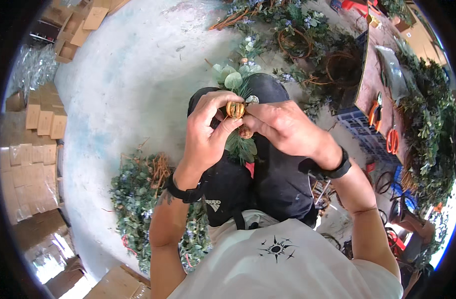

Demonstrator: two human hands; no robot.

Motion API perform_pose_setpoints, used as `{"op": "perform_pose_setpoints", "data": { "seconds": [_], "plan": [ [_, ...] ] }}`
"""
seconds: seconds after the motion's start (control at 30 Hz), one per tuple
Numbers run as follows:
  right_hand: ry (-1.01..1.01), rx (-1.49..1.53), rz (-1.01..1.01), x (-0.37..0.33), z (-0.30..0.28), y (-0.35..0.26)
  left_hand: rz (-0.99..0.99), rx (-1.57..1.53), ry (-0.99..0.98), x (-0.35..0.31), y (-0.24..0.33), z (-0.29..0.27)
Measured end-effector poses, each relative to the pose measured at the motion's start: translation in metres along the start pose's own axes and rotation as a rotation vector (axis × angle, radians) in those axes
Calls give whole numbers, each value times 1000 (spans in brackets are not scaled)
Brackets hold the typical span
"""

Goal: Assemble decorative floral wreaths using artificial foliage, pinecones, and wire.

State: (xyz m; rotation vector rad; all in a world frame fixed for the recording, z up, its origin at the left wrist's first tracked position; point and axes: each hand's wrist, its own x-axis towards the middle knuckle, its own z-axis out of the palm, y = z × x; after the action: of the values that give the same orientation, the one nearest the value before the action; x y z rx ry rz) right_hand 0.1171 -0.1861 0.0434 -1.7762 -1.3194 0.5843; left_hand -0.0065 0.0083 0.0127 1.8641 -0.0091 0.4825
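My left hand (207, 124) pinches a small round orange ornament with dark slits (235, 109) between thumb and fingers, above my knees. Closed against its right side is my right hand (287, 127); whatever sits between those fingertips is hidden. Beneath both hands lies a spray of greenery (233, 79), with round pale leaves beyond the fingers and pine needles (241, 149) nearer me. A brown textured ball (245, 132) shows just under the right fingertips. Close above them is a whitish piece (252, 99) that I cannot identify.
On the right, a table (371, 74) carries orange-handled pliers (375, 112), red-handled scissors (393, 140) and heaped greenery (427, 139). Vine wreaths with leaves (295, 42) lie on the floor ahead. More greenery (133, 194) is at my left. Cardboard boxes (34, 169) line the far left.
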Motion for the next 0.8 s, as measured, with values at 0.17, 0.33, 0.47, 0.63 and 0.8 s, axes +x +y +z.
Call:
{"op": "perform_pose_setpoints", "data": {
  "seconds": [0.17, 0.33, 0.47, 0.63, 0.8],
  "plan": [
    [192, 51, -319, 22, -28, 43, -47, 30, -96, 2, 7, -2],
    [-19, 328, -263, 41, 7, 53, -52, 5, 34, -13, 8, -1],
    [19, 277, -304, 49, 15, 48, -132, 137, 119, -23, 17, -4],
    [110, 216, -361, 52, 26, 61, 108, 571, 549, -45, 37, 16],
    [209, 139, -454, 55, 30, 55, 135, 887, 456, -25, 46, 35]
  ]
}}
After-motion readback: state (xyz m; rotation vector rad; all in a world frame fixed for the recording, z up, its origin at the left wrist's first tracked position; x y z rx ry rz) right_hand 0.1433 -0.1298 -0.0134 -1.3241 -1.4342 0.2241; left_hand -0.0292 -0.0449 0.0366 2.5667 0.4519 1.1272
